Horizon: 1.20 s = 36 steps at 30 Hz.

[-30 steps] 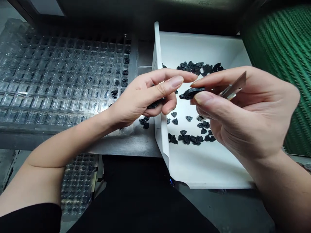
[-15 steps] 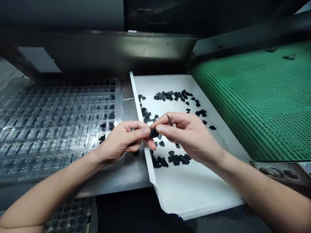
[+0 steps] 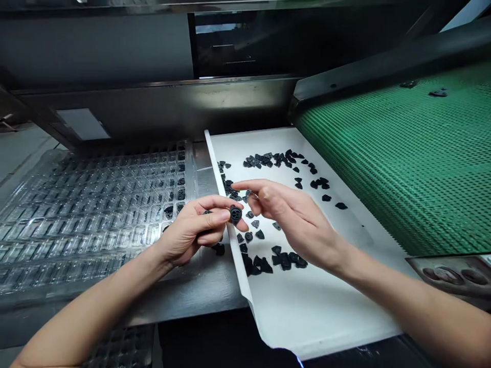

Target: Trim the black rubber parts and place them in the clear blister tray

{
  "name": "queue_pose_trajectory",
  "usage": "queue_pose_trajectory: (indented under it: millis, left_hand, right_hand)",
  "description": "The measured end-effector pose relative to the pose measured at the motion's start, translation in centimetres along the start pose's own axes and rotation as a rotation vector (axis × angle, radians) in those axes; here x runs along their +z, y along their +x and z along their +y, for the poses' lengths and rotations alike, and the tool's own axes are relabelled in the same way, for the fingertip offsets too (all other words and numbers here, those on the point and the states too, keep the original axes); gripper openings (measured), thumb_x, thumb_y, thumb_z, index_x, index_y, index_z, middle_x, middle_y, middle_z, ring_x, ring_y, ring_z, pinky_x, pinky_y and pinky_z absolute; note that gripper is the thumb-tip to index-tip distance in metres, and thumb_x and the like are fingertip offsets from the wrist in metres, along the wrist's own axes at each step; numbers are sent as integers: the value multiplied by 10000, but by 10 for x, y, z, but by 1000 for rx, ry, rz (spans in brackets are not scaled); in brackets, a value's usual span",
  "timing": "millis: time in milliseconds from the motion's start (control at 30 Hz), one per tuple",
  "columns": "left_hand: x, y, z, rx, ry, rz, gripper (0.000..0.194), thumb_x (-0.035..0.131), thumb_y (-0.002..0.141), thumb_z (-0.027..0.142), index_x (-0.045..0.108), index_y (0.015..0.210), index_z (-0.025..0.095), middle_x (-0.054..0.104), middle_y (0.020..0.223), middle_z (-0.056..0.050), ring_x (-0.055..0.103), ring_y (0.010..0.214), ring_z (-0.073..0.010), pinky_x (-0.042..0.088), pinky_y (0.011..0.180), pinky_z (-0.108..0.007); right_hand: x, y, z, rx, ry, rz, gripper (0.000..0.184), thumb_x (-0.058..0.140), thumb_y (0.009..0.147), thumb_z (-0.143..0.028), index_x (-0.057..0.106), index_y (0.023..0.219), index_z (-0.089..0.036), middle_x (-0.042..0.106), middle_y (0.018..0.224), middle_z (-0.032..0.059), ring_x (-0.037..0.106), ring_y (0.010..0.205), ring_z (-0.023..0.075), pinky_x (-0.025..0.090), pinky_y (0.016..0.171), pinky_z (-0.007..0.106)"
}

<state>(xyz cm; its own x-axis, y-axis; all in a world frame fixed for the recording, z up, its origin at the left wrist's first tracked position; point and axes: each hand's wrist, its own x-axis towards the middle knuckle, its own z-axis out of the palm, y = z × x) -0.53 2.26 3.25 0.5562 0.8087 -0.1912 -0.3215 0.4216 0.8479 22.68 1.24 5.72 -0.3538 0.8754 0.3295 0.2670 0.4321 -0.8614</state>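
My left hand pinches a small round black rubber part between thumb and forefinger, right at the left wall of the white tray. My right hand hovers over the tray just right of that part, forefinger stretched out to the left and the other fingers curled. A thin metal tool seems tucked under those fingers; only a small glint of it shows. Several loose black parts lie scattered in the tray, with another cluster below my right hand.
A clear plastic blister tray with many small pockets lies to the left, its right columns holding black parts. A green mesh conveyor belt slopes along the right. A dark metal machine housing closes off the back.
The black part has passed from my right fingers to my left. My right hand has let go and drawn slightly right. The hands sit lower and farther from the camera.
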Motion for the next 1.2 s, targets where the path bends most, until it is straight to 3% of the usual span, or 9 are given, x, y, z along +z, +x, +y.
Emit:
queue_pose_trajectory:
  millis: [67,200,367,633,800,933,1200]
  left_hand:
    - [-1,-1,1,47,-1,23,269,880,919,337,820,1115,162,801,905,-129,304,449,-1,174,467,-197]
    - [0,-1,1,141,4,63,248,868,936,321,806,1115,161,787,884,-104,331,448,-3,188,467,-189]
    - [4,-1,-1,223,40,115,232,862,947,333,800,1106,176,765,822,-66,332,443,-16,209,454,-188]
    - [4,-2,-6,254,62,123,244,862,948,344,783,1122,191,754,803,-60,289,441,-21,175,446,-197]
    - [5,-4,-8,267,64,112,214,845,964,330,768,1114,197,761,805,-61,290,445,-21,177,448,-192]
    - [8,-5,-7,262,62,131,224,858,948,325,755,1093,190,751,772,-59,281,444,-26,198,448,-191]
    - [9,-5,-5,240,65,143,256,889,913,348,760,1056,180,755,760,-67,270,439,-23,169,448,-193]
  right_hand:
    - [-2,-2,0,-112,-142,38,408,471,1199,-403,751,1384,-172,785,1073,68,740,926,159,588,832,310]
    - [-1,-2,2,-314,-362,63,315,553,1154,-227,715,1413,-150,809,1128,70,774,940,172,607,826,325]
    - [2,-1,6,-409,-475,60,345,605,1111,-149,672,1448,-181,792,1333,75,803,1140,219,654,946,364]
    - [5,-3,6,-440,-508,48,358,613,1105,-148,658,1459,-175,790,1342,79,820,1077,217,651,856,354]
    - [6,-3,6,-444,-501,37,374,626,1101,-139,642,1474,-155,834,1207,44,825,1052,214,658,855,356]
    - [5,-3,6,-471,-514,46,355,621,1100,-138,656,1453,-131,802,1306,85,826,1080,225,673,860,358]
    - [5,-5,6,-470,-507,53,365,616,1102,-147,675,1461,-171,796,1325,76,828,1063,212,687,860,343]
